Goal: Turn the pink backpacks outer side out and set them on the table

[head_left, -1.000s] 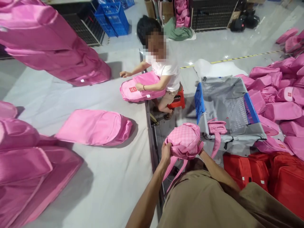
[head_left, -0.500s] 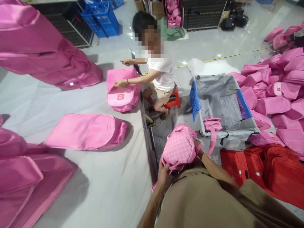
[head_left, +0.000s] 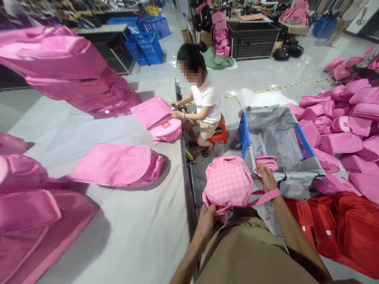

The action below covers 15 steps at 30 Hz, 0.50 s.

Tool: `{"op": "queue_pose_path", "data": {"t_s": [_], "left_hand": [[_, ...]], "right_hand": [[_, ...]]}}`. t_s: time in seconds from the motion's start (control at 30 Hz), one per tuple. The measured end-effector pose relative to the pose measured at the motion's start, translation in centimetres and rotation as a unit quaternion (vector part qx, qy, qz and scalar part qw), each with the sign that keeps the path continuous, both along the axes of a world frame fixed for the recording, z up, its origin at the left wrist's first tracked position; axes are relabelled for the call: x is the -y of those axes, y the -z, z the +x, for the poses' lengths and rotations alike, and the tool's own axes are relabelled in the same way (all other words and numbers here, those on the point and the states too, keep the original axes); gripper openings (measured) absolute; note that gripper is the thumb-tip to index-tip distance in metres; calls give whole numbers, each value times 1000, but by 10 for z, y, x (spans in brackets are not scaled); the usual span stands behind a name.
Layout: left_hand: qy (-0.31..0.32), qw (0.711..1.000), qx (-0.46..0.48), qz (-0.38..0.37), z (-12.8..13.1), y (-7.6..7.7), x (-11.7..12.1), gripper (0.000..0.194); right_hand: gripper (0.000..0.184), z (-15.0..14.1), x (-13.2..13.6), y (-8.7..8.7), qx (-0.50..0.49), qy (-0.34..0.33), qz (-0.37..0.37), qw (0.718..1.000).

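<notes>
My left hand [head_left: 208,213] grips the lower left edge of a pink checked bag [head_left: 228,181], held in front of my waist. My right hand [head_left: 267,177] is away from the bag, fingers apart, at the near rim of a lined crate. Just beyond its fingertips lies a small pink pouch [head_left: 266,161] on that rim; whether they touch cannot be made out. A pink strap [head_left: 266,196] runs from the bag across my right wrist.
A lined blue crate [head_left: 244,134] stands ahead. Pink bags [head_left: 340,140] and red backpacks [head_left: 357,232] are heaped at right. On the table [head_left: 142,228] lie a pink backpack [head_left: 115,165] and stacked ones [head_left: 89,79]. A seated co-worker [head_left: 204,98] handles another backpack [head_left: 161,118].
My right hand has left the checked bag and moved right to the pouch at the crate's rim. The co-worker's hands have come together and their backpack has turned. My view has tilted up.
</notes>
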<state>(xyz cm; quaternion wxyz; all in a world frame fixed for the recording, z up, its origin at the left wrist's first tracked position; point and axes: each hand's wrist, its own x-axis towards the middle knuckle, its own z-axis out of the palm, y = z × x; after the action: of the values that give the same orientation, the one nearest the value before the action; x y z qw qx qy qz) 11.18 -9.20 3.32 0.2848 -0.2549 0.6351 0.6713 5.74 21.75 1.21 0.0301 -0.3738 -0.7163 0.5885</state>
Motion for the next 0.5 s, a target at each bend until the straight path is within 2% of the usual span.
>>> {"op": "queue_pose_path", "data": {"t_s": [0.03,0.07,0.13,0.17,0.23,0.3,0.4,0.47,0.5], "left_hand": [[26,999,-33,-29,3,-13,1,49],[59,994,-67,-59,6,-26,3,53],[132,977,-112,-120,9,-50,3,66],[167,967,-123,-146,8,-59,1,73],[224,948,-120,-193,5,-65,-5,84],[273,924,-106,-245,1,-52,-14,89],[335,892,-98,-288,-1,-11,-24,95],[349,886,-106,-285,1,15,-26,98],[346,888,-110,-281,1,24,-25,98]], "right_hand": [[61,-1,-6,-22,-77,-25,-32,996],[67,-2,-8,-42,-136,-90,-42,986],[79,-8,-4,-68,-170,-203,24,964],[83,-12,1,-71,-160,-246,73,953],[83,-21,14,-59,-112,-292,144,939],[83,-30,24,-30,-41,-309,153,938],[82,-38,25,14,32,-291,143,945],[81,-39,23,31,33,-273,163,947],[79,-38,23,35,26,-264,178,948]]}}
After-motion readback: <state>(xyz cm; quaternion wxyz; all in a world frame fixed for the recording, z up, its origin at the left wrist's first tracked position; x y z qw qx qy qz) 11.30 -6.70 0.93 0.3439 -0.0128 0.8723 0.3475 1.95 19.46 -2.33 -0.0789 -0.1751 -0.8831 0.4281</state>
